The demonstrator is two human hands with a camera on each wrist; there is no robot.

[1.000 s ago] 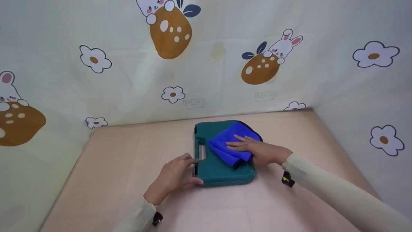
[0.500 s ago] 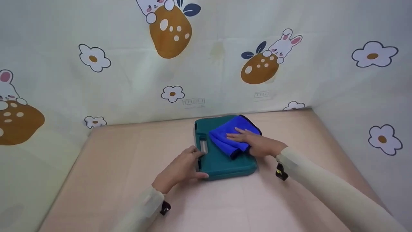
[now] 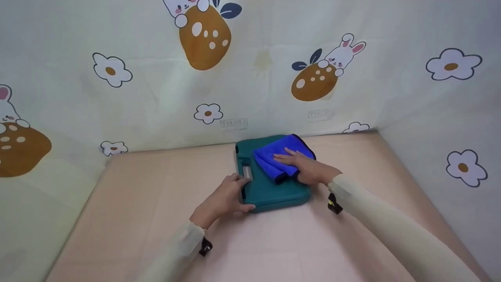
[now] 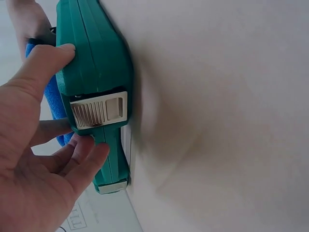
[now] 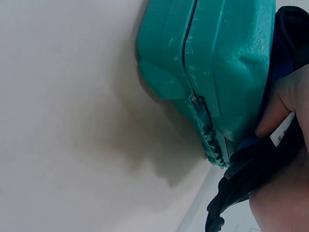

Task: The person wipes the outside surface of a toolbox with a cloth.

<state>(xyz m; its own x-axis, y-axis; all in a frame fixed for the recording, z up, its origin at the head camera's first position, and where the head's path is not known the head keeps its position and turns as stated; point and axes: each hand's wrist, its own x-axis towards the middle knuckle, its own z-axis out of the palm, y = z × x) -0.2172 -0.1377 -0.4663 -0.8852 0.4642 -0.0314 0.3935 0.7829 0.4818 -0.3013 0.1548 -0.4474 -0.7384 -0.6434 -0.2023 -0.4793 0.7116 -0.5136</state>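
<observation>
A green plastic carry case (image 3: 270,192) lies flat on the table, its handle side to the left. On its lid is a folded blue cloth (image 3: 272,150) with black edging. My left hand (image 3: 224,196) holds the near left corner, thumb on the near side and fingers at the handle; the left wrist view shows them beside a metal latch (image 4: 99,110). My right hand (image 3: 312,169) presses the cloth onto the lid with its fingers stretched out. In the right wrist view, black edging partly covers that hand, and the case's hinge (image 5: 205,123) shows.
The table (image 3: 148,219) has a pale pinkish-beige cover. Behind it rises a pale wall cloth (image 3: 156,90) printed with rabbits and flowers, close to the far end of the case. Cuffs with black wrist straps are on both arms.
The case has slid away from me toward the back wall, carrying the cloth with it. Both hands have moved forward along with it.
</observation>
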